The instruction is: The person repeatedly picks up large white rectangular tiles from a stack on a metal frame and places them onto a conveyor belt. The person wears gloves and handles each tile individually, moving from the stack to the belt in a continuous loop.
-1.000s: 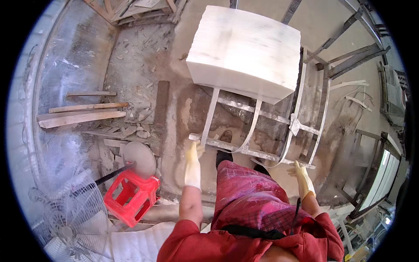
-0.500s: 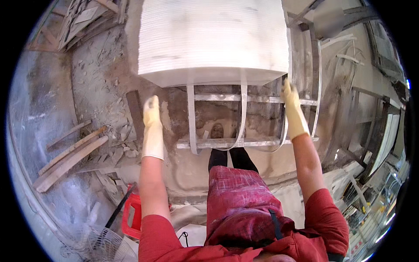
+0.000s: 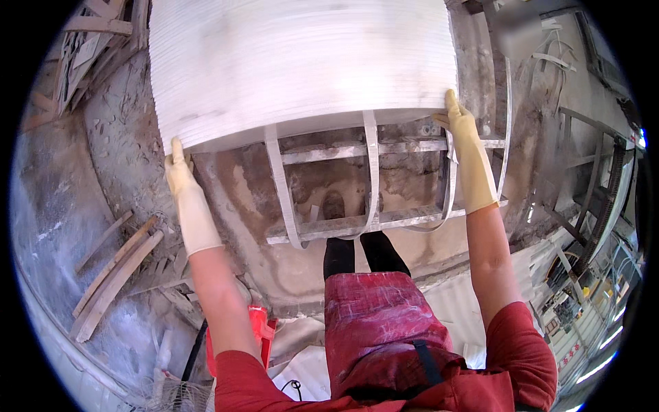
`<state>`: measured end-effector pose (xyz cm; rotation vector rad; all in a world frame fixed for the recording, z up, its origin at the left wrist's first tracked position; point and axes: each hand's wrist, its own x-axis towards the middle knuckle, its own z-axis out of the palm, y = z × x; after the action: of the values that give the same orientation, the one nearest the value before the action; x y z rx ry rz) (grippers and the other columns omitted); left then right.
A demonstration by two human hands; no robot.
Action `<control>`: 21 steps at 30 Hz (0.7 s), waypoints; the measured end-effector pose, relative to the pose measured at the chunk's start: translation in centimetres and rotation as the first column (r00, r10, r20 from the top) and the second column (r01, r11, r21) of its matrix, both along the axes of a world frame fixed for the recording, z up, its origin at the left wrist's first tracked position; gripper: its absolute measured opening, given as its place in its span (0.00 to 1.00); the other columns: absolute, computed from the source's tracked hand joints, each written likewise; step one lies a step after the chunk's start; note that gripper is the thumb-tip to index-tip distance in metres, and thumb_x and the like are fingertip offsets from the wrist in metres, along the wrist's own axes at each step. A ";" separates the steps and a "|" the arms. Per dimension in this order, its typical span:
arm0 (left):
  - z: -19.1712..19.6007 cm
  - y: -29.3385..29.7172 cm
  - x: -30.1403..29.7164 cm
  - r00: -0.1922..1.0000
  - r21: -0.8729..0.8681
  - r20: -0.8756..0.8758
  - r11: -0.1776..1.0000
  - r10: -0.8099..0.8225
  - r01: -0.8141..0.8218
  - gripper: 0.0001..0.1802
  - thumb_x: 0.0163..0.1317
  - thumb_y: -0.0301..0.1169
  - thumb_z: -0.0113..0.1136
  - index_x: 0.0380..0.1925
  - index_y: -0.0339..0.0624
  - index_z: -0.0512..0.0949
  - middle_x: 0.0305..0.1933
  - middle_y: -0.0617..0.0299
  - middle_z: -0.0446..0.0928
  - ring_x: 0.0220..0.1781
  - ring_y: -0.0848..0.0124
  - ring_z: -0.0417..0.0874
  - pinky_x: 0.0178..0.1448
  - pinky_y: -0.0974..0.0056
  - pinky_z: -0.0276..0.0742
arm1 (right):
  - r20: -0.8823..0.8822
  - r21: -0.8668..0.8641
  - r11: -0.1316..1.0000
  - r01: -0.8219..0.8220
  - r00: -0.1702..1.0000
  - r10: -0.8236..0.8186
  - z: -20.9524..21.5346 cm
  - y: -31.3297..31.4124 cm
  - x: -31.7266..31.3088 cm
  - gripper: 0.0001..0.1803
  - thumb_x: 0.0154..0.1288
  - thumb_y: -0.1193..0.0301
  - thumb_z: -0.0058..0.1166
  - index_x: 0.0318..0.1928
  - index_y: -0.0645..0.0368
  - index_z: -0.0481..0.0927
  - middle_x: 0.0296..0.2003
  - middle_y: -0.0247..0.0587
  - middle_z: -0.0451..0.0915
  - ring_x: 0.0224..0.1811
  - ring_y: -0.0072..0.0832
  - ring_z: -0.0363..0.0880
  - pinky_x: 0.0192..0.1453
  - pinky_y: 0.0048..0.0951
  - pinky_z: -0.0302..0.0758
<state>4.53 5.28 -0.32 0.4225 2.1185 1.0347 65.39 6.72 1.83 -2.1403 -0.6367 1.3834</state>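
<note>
White finely-ribbed block [image 3: 302, 65] at 12 o'clock, pale yellow gloves on left hand [image 3: 187, 199] at 9 and right hand [image 3: 470, 154] at 3, grey-white straps [image 3: 371, 172], red-pink streaked apron [image 3: 381, 329] at 6, red crate [image 3: 259, 323] at 7.

Big white ribbed block [image 3: 302, 62] hanging in grey straps [image 3: 371, 172], far centre, w/ bottom edge sitting above a metal frame [image 3: 384, 220].

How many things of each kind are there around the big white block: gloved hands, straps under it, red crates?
Gloved hands: 2, left hand and right hand, both on the white block's lower edge
White block: 1
Pale straps under it: 3
Red crate: 1
Total: 7
</note>
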 end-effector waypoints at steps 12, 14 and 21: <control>2.6 0.5 2.4 0.998 0.065 -0.058 0.997 0.034 -0.030 0.33 0.63 0.49 0.67 0.57 0.33 0.74 0.54 0.51 0.78 0.56 0.62 0.80 0.62 0.58 0.73 | -0.005 0.069 0.991 -0.113 0.994 0.113 2.2 0.1 0.4 0.46 0.67 0.36 0.55 0.64 0.69 0.76 0.58 0.53 0.80 0.63 0.37 0.75 0.71 0.39 0.65; 3.3 1.4 3.2 0.996 0.044 -0.082 0.999 0.031 -0.027 0.30 0.63 0.47 0.67 0.54 0.33 0.76 0.53 0.51 0.79 0.54 0.62 0.81 0.59 0.59 0.75 | -0.016 0.070 0.994 -0.088 0.996 0.089 1.4 -0.3 1.3 0.46 0.66 0.35 0.56 0.64 0.68 0.77 0.57 0.52 0.80 0.64 0.37 0.74 0.72 0.40 0.64; 3.0 1.7 2.2 0.992 0.006 -0.128 1.000 0.020 -0.020 0.32 0.61 0.48 0.68 0.52 0.30 0.76 0.50 0.48 0.80 0.51 0.60 0.84 0.59 0.59 0.76 | -0.051 0.052 0.991 -0.127 0.990 0.130 0.5 -0.3 2.2 0.48 0.67 0.34 0.53 0.65 0.67 0.75 0.58 0.50 0.81 0.64 0.36 0.75 0.74 0.40 0.59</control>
<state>6.75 6.94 2.64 0.4818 2.2381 1.0487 67.64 6.38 2.33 -2.0475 -0.7910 1.4725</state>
